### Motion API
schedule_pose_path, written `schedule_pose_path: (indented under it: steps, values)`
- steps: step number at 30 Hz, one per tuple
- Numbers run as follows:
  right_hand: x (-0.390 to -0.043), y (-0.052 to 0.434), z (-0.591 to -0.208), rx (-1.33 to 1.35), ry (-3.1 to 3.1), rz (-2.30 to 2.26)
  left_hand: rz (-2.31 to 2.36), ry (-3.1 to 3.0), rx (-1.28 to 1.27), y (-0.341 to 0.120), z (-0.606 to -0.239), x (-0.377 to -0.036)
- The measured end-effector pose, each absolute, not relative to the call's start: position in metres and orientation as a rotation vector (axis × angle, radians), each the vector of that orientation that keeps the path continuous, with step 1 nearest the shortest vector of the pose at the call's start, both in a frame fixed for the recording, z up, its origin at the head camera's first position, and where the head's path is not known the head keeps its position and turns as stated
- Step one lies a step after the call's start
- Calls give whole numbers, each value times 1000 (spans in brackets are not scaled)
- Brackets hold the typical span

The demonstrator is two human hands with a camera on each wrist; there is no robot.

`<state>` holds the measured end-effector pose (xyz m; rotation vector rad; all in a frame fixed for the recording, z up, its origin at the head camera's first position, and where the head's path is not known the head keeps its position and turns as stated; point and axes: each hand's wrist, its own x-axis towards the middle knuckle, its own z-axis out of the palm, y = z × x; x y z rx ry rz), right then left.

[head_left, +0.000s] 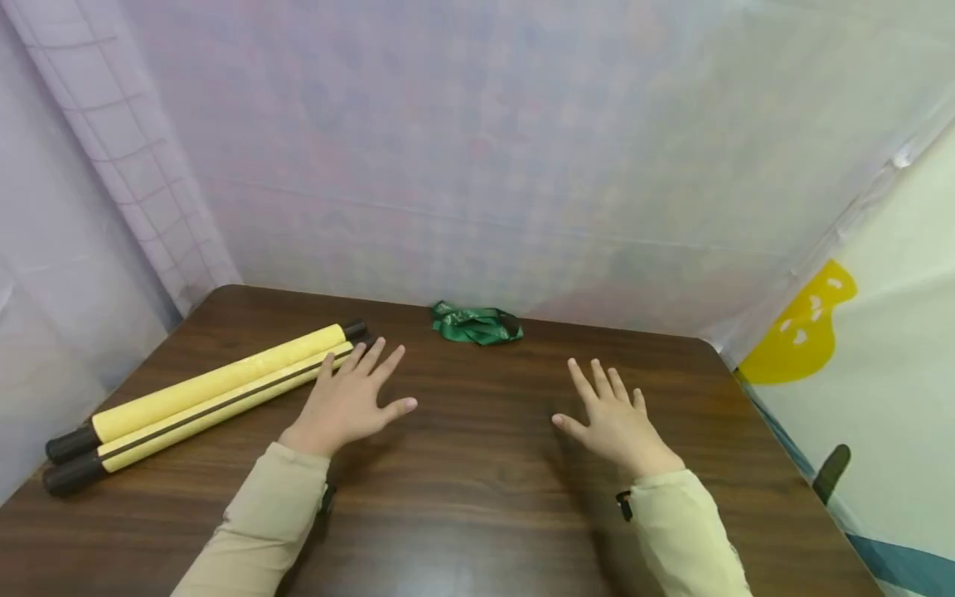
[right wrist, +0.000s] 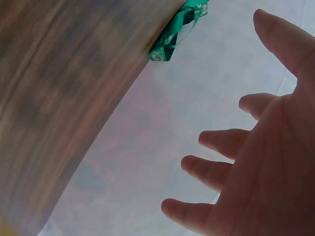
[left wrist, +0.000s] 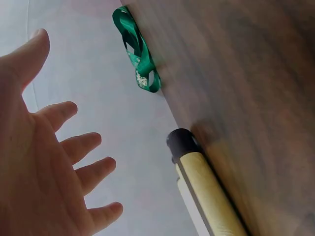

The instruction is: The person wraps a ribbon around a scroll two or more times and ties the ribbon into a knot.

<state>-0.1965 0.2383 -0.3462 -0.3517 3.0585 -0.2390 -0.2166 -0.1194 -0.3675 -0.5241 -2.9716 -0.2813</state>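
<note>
The pair of long yellow foam-covered rods with black end caps (head_left: 201,400) lies side by side on the dark wood-grain tabletop (head_left: 477,497), just beyond the fingertips of your left hand (head_left: 349,404); the near black cap sits almost at those fingertips, and the rods run away to that hand's outer side. They look light and stiff, with a soft, slightly yielding yellow sleeve that should not slip; the black caps look harder and smoother. Judging by their length, a hold near the middle of the yellow part would balance them better than one at a cap.

Both your grips are empty, fingers spread and straight: the left hovers by the rods, your right hand (head_left: 615,421) is well apart from them. A crumpled green ribbon (head_left: 477,324), soft and limp, lies beyond and between both hands at the tabletop's far edge.
</note>
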Motion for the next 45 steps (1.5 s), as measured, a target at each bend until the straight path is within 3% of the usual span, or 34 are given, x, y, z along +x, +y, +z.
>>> schedule_pose_path:
  steps: [15, 29, 45]
  values:
    - [-226, 228, -343, -465, 3247, -84, -174, -2880, -598, -95, -360, -250]
    - [-276, 179, -329, -618, 3248, 19, -75, -2492, -720, -75, -353, -293]
    - [-319, 141, -343, -534, 3138, -141, 46, -2654, -702, -67, -365, -329]
